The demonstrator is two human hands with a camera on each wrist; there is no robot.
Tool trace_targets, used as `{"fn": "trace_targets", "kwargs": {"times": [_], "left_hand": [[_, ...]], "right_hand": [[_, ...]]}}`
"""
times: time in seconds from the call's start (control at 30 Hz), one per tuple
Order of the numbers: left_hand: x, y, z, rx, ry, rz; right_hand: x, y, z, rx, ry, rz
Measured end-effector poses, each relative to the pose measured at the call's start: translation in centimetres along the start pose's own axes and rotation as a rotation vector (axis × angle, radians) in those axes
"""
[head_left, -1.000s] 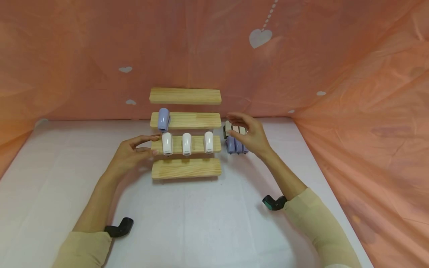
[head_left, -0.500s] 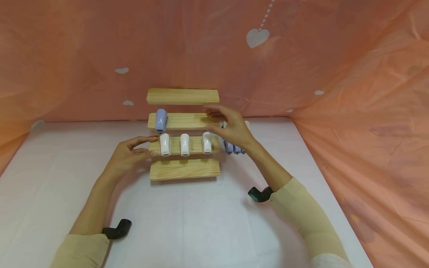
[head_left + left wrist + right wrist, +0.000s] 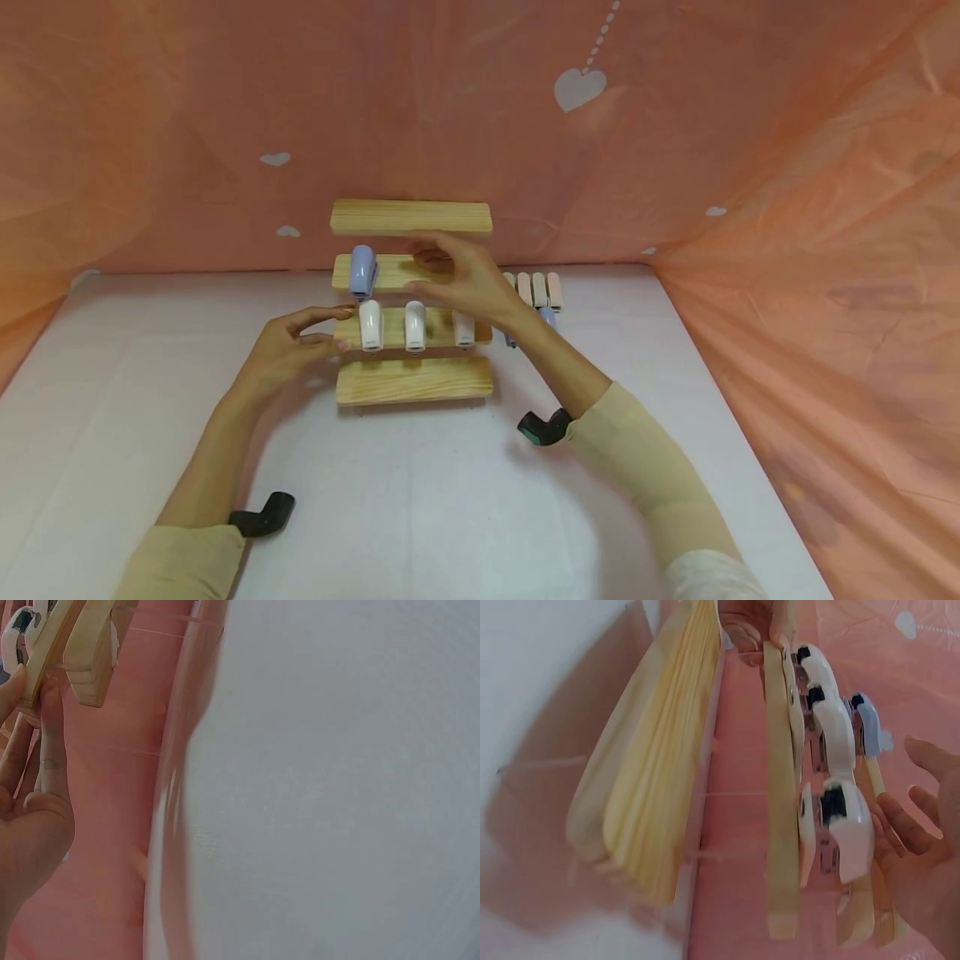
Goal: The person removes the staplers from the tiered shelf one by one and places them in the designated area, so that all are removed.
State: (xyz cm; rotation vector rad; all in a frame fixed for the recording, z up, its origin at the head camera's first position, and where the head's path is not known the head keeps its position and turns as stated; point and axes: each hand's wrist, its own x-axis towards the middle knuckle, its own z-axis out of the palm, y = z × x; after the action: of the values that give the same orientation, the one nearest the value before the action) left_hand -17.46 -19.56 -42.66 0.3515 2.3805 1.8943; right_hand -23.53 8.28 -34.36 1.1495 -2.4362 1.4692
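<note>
A four-board wooden shelf (image 3: 414,383) stands on the white cloth. My left hand (image 3: 281,346) holds the left end of its second board from the bottom; the left wrist view shows thumb and fingers on either side of that board (image 3: 46,652). Three white mini staplers (image 3: 415,327) stand on this board, the rightmost partly behind my right hand. One lavender mini stapler (image 3: 363,271) sits at the left end of the board above. My right hand (image 3: 468,279) is over that board's right part, thumb and fingers spread, with nothing seen between them, apart from the lavender stapler.
Right of the shelf are a row of pink and pale mini staplers (image 3: 539,290) and, before them, lavender staplers (image 3: 548,317) partly covered by my right arm. The top board (image 3: 411,217) is above my right hand. An orange curtain (image 3: 450,108) hangs behind.
My right hand has moved left from over the staplers beside the shelf to the second board from the top. The left hand keeps its hold on the shelf.
</note>
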Motion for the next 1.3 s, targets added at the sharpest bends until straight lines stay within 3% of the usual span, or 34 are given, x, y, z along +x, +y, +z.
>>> {"fn": "trace_targets", "kwargs": {"times": [0.2,0.43,0.67,0.9,1.13,1.3], "left_hand": [[0.0,-0.1,-0.1,-0.005,0.011,-0.017],[-0.1,-0.3,-0.3,0.022,0.001,-0.006],[-0.1,-0.1,-0.5,0.014,0.002,-0.023],[-0.1,0.0,-0.6,0.007,-0.009,-0.021],[-0.2,0.2,-0.9,0.014,-0.001,-0.014],[-0.2,0.4,-0.7,0.026,0.003,-0.014]], "right_hand": [[1.0,-0.3,0.8,-0.009,-0.038,0.010],[2.0,-0.7,2.3,0.043,-0.077,0.075],[2.8,-1.2,3.5,-0.066,-0.097,0.162],[3.4,-1.6,4.2,-0.166,-0.095,0.162],[4.1,-2.2,4.6,-0.331,-0.110,0.160],[4.1,-2.2,4.5,-0.322,-0.091,0.193]]}}
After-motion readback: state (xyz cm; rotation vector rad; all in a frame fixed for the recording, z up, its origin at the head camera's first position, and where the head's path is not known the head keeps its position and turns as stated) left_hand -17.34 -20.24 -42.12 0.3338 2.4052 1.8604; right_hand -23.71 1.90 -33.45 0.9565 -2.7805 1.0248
